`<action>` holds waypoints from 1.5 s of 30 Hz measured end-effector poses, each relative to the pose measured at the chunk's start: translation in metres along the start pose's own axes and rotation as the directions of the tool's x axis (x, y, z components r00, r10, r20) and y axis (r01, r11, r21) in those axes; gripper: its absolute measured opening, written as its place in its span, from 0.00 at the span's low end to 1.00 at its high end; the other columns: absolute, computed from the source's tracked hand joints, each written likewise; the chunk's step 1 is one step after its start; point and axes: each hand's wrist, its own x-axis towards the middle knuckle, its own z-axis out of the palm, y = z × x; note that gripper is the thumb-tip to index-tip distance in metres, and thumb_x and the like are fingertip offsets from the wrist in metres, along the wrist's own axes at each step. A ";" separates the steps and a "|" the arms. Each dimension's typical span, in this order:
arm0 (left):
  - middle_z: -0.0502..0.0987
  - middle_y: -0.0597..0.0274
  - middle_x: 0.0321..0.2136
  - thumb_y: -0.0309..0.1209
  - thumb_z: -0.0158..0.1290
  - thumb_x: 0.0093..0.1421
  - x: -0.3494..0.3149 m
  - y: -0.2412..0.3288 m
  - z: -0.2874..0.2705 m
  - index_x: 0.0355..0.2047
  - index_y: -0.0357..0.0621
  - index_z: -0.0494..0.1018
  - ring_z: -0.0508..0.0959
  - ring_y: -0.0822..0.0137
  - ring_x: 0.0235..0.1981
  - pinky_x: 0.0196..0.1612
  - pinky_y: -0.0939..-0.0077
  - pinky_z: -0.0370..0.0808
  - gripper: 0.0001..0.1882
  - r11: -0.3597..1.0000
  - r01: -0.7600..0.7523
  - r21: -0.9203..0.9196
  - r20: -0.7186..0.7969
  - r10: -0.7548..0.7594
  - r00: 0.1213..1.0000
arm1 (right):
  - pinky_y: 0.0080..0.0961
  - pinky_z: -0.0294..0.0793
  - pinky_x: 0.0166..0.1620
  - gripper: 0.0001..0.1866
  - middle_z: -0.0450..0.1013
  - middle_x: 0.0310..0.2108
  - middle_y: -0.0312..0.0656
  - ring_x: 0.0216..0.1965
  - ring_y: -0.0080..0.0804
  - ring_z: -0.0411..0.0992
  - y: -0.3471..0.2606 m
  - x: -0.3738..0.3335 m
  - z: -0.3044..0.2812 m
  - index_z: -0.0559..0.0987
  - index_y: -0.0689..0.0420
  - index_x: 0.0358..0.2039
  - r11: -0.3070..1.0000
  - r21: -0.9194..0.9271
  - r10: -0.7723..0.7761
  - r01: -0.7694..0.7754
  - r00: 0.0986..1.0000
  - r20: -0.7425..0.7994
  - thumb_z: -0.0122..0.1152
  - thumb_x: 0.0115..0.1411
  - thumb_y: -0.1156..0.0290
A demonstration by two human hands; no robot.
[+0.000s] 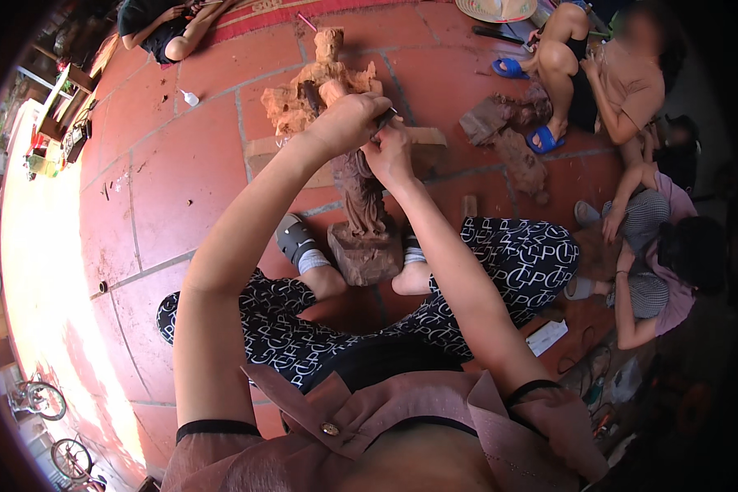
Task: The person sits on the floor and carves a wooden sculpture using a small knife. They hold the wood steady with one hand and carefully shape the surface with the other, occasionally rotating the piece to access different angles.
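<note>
A dark carved wooden figure (pixel 357 193) stands upright on a rough block base (pixel 365 256) between my feet. Over its upper part my left hand (pixel 351 123) is closed, its fingers bent. Just right of it and slightly lower, my right hand (pixel 390 156) is also closed, near the figure's top. A small dark slim thing (pixel 387 117) shows between the two hands; its kind is hidden by the fingers. Beyond my hands is a lighter, rough orange-brown wood carving (pixel 330 51) with jagged sides.
A plank (pixel 428 149) lies behind the figure. Rough wood pieces (pixel 521 164) lie to the right, beside a person in blue slippers (pixel 544 139). Another person (pixel 652 246) sits at the right, and one more (pixel 168 29) at far left. A small white bottle (pixel 190 98) lies on the tiles.
</note>
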 end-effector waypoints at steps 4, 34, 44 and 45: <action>0.73 0.51 0.32 0.19 0.53 0.47 -0.001 0.002 -0.003 0.33 0.36 0.69 0.74 0.47 0.37 0.39 0.61 0.71 0.11 0.999 0.028 -0.026 0.030 -0.028 0.999 | 0.43 0.69 0.38 0.11 0.71 0.30 0.48 0.35 0.51 0.70 0.011 -0.002 0.002 0.76 0.58 0.29 0.996 -0.035 -0.078 0.077 0.997 -0.007 0.60 0.41 0.81; 0.70 0.48 0.35 0.30 0.50 0.54 0.000 0.015 0.004 0.34 0.34 0.67 0.74 0.45 0.36 0.39 0.58 0.72 0.12 0.999 -0.005 0.035 0.043 0.004 0.999 | 0.40 0.70 0.36 0.06 0.72 0.30 0.51 0.35 0.51 0.71 0.006 -0.005 -0.002 0.74 0.62 0.28 0.999 0.034 -0.001 0.002 1.000 -0.029 0.59 0.47 0.77; 0.71 0.49 0.37 0.31 0.51 0.53 -0.001 0.018 -0.001 0.36 0.34 0.68 0.74 0.46 0.37 0.39 0.58 0.72 0.13 0.998 -0.031 0.063 0.056 0.028 0.998 | 0.37 0.70 0.33 0.04 0.72 0.27 0.48 0.32 0.48 0.71 0.021 -0.012 0.005 0.75 0.61 0.25 0.991 -0.089 -0.102 0.097 0.993 -0.064 0.60 0.46 0.78; 0.71 0.49 0.36 0.31 0.51 0.53 -0.002 0.018 0.001 0.36 0.34 0.68 0.74 0.46 0.37 0.39 0.58 0.72 0.13 0.998 -0.032 0.052 0.056 0.029 0.998 | 0.36 0.70 0.32 0.04 0.71 0.27 0.48 0.31 0.48 0.71 0.023 -0.013 0.005 0.75 0.60 0.25 0.996 -0.044 -0.076 0.073 0.993 -0.085 0.60 0.45 0.78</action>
